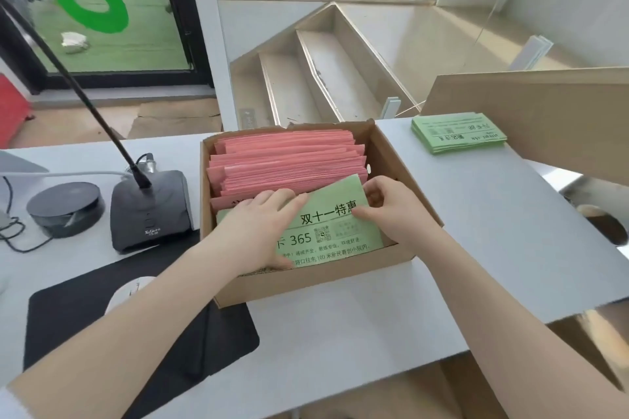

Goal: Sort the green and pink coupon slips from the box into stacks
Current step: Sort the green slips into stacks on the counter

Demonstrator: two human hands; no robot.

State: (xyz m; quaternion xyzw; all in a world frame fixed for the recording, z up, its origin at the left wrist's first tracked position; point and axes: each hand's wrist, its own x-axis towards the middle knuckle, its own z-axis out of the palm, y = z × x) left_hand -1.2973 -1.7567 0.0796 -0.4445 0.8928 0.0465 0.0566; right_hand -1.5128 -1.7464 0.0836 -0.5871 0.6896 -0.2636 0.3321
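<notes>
The cardboard box stood at the centre of the frame on the white desk, its front wall close to the desk's near edge. Pink slips were packed on edge across the upper part of the box, and green slips lay tilted at its lower end. The left hand was laid over the left part of the green slips, fingers fairly straight on top and the thumb tucked beneath the lower edge, so the grip was a loose pinch on the bundle. The right hand held the right edge, thumb pressed on the printed face and fingers curled behind.

A stack of green slips had been set down at the upper right of the frame, near a large cardboard sheet.

The bundle looked thin and floppy; if it were lifted by one edge only, loose slips could fan out and slide back among the pink ones. The upper corner lay against the pink slips, so a pink slip could be dragged along with it. The box walls stood close on either side, and a snag there could tug the light box toward the desk's near edge.

Open desk was seen to the right of the box, toward the green stack. To the left, the microphone base, its gooseneck and a black mouse mat crowded the surface.
</notes>
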